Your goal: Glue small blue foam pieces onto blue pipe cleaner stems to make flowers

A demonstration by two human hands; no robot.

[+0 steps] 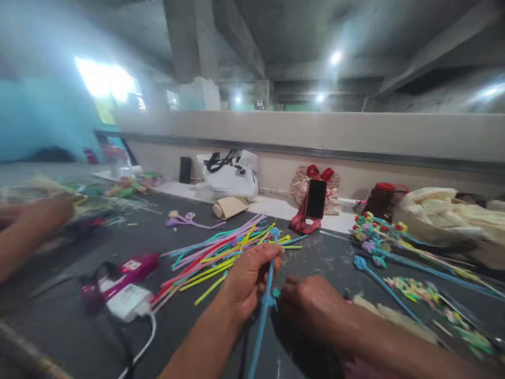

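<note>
My left hand (250,273) is closed on a blue pipe cleaner stem (261,329), pinched between thumb and fingers. The stem stands nearly upright, with a small blue knot (275,231) at its top. Below my fingers, a teal curled piece (271,298) sits against the stem. My right hand (311,302) is curled just right of that piece, its fingertips blurred and turned away; what they hold is hidden. Beyond my left hand lies a loose pile of pipe cleaners (213,258) in yellow, red, lilac and teal.
At left are a magenta glue gun (136,267), a white plug adapter (130,302) and another person's hand (51,213). A phone (316,199) leans against a red-bowed bag near the wall. Pipe cleaner flowers (373,234), a blue stem (389,289) and small scraps (414,292) lie at right.
</note>
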